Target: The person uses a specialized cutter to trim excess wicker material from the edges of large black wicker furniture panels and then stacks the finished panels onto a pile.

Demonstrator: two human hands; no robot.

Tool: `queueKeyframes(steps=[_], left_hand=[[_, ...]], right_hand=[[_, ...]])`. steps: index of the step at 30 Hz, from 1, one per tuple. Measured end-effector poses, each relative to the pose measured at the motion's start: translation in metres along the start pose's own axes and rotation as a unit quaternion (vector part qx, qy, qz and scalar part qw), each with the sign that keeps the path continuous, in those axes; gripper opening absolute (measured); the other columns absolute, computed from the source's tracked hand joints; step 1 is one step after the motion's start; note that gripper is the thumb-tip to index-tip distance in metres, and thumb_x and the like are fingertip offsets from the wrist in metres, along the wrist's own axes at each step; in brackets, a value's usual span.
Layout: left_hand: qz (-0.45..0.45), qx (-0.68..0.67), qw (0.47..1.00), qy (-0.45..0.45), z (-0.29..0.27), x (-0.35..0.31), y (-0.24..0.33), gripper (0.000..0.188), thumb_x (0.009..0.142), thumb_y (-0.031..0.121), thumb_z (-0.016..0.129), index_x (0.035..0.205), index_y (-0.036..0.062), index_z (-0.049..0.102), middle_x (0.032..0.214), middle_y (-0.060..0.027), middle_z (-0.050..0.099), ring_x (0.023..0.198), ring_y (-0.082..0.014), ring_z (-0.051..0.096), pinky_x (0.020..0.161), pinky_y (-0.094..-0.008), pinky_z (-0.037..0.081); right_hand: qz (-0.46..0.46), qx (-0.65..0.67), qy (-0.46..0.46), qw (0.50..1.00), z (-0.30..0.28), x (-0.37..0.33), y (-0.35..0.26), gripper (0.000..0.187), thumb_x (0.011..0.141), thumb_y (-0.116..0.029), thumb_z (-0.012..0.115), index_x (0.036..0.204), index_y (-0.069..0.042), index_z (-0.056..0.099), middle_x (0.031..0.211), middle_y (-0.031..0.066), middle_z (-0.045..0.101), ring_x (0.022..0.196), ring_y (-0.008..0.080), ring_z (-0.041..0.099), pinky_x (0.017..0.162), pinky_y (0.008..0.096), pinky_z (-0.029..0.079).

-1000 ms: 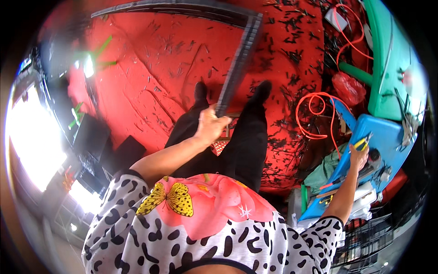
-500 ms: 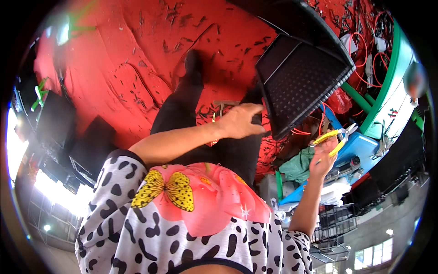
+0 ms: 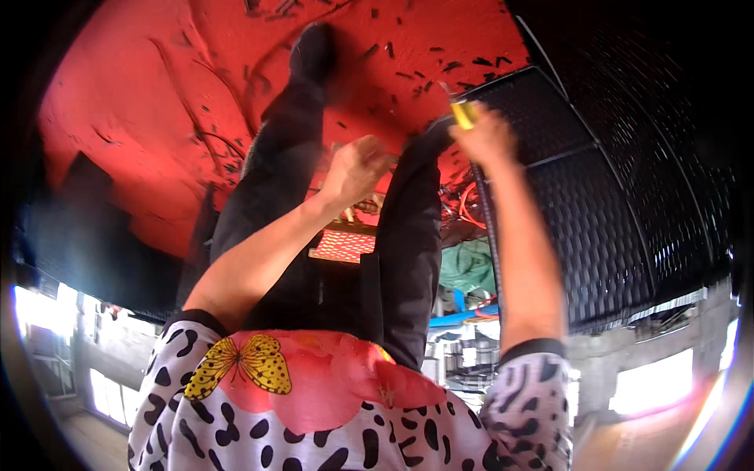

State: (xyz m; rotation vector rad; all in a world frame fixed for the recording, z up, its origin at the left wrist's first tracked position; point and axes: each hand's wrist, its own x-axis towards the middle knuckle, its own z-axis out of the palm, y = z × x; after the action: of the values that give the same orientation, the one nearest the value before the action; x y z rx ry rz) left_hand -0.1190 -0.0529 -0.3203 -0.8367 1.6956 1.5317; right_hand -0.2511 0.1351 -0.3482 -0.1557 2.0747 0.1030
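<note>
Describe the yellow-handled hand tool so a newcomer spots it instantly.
Find the large black woven-textured panel at the picture's right. By its upper-left edge, the person's right hand grips the yellow-handled, metal-tipped hand tool, tip angled up-left over the red floor. Plain bright yellow sets it apart from the panel's black and floor's red.

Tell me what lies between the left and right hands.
In the head view, the black-trousered right leg lies between the left hand and right hand, with red floor beyond.
</note>
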Motion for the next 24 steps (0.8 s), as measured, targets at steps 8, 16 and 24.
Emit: queueKeyframes(steps=[8, 16, 24], left_hand=[[0.145, 0.091, 0.984, 0.041, 0.079, 0.101, -0.028, 0.013, 0.069, 0.009, 0.051, 0.078, 0.0020, 0.057, 0.078, -0.0169, 0.058, 0.078, -0.0356, 0.055, 0.067, -0.0405, 0.045], [0.144, 0.148, 0.978, 0.045, 0.188, 0.163, -0.050, 0.024, 0.067, 0.018, 0.063, 0.083, 0.0030, 0.055, 0.082, -0.0157, 0.057, 0.085, -0.0329, 0.053, 0.074, -0.0424, 0.042], [0.095, 0.208, 0.973, 0.042, 0.243, 0.201, -0.067, 0.026, 0.071, 0.025, 0.060, 0.085, 0.0042, 0.057, 0.088, -0.0157, 0.058, 0.088, -0.0327, 0.053, 0.075, -0.0419, 0.042]], right_hand=[[-0.184, -0.363, -0.047, 0.912, -0.063, 0.065, 0.075, 0.047, 0.069, -0.034, 0.061, 0.106, -0.006, 0.052, 0.098, 0.0141, 0.054, 0.096, 0.0286, 0.050, 0.081, 0.0402, 0.040], [-0.379, -0.354, -0.020, 0.854, -0.020, 0.126, 0.121, 0.043, 0.058, -0.019, 0.068, 0.096, -0.005, 0.051, 0.088, 0.0099, 0.051, 0.090, 0.0252, 0.047, 0.079, 0.0357, 0.037], [-0.417, -0.301, 0.018, 0.858, 0.013, 0.163, 0.155, 0.041, 0.056, -0.013, 0.069, 0.093, -0.005, 0.053, 0.090, 0.0105, 0.052, 0.095, 0.0260, 0.048, 0.085, 0.0361, 0.037]])
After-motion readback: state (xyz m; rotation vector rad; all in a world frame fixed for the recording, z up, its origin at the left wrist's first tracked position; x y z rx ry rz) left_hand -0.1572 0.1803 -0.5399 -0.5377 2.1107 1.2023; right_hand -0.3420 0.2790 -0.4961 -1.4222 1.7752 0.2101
